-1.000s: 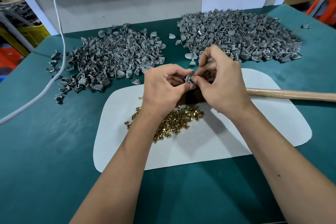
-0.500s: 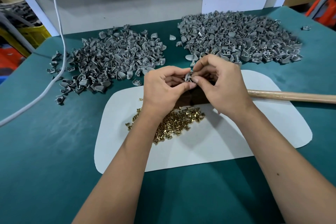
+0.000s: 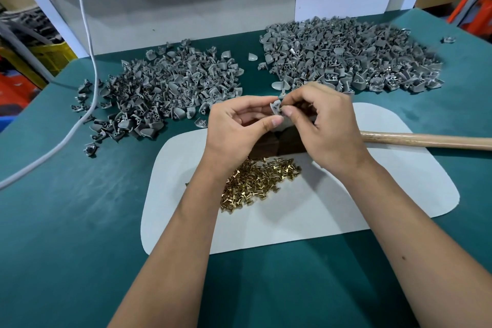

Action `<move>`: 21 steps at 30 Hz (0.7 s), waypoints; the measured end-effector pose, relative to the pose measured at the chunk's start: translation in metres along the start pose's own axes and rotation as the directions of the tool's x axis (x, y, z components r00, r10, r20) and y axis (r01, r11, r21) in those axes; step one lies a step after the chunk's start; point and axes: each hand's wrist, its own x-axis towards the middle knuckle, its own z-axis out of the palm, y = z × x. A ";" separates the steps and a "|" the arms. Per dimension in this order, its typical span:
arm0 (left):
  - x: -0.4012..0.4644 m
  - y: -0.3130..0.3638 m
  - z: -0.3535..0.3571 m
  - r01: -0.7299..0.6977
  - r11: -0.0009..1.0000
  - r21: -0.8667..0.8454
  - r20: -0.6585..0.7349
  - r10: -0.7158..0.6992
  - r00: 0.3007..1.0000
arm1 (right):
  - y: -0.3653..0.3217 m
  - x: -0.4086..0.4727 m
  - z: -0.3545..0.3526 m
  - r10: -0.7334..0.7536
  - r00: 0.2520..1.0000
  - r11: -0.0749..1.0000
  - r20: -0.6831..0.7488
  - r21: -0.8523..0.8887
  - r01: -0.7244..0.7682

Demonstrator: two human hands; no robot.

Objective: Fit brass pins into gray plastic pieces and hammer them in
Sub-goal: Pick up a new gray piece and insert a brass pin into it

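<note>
Your biggest risk here is the pin going in crooked: if it sits tilted in the piece (image 3: 275, 108), the hammer blow will likely bend it or crack the plastic. You could also drop it, since it is tiny and pinched only at the fingertips; it would probably fall among the loose pins (image 3: 257, 181) on the white mat (image 3: 346, 194) and cost you a moment. Your left hand (image 3: 239, 128) holds the piece between thumb and curled fingers, raised above the mat and just in front of the right pile (image 3: 346, 53). Your right hand (image 3: 324, 125) meets it from the other side, thumb and forefinger pinched at the piece's edge; what they hold looks like a pin, though it is too small and too hidden for me to be sure. Both wrists are bent inward, forearms converging from the near edge of the table (image 3: 66, 221). The hammer (image 3: 426, 140) lies behind your right hand with its handle pointing right, its dark head mostly hidden under your hands. The left pile (image 3: 165, 88) sits well apart from them.
</note>
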 end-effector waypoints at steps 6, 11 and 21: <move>0.000 0.000 -0.002 0.023 0.999 -0.040 0.002 -0.023 1.000 | -0.003 0.000 -0.002 0.031 0.999 0.999 0.018 0.025 -0.032; -0.001 0.000 -0.002 0.051 0.997 -0.058 -0.005 -0.051 0.999 | -0.007 0.000 0.001 0.131 0.990 0.989 0.051 0.056 -0.134; -0.003 0.003 -0.001 0.051 0.996 -0.068 0.022 -0.050 0.999 | -0.008 0.001 0.003 0.261 0.959 0.960 0.108 0.078 -0.270</move>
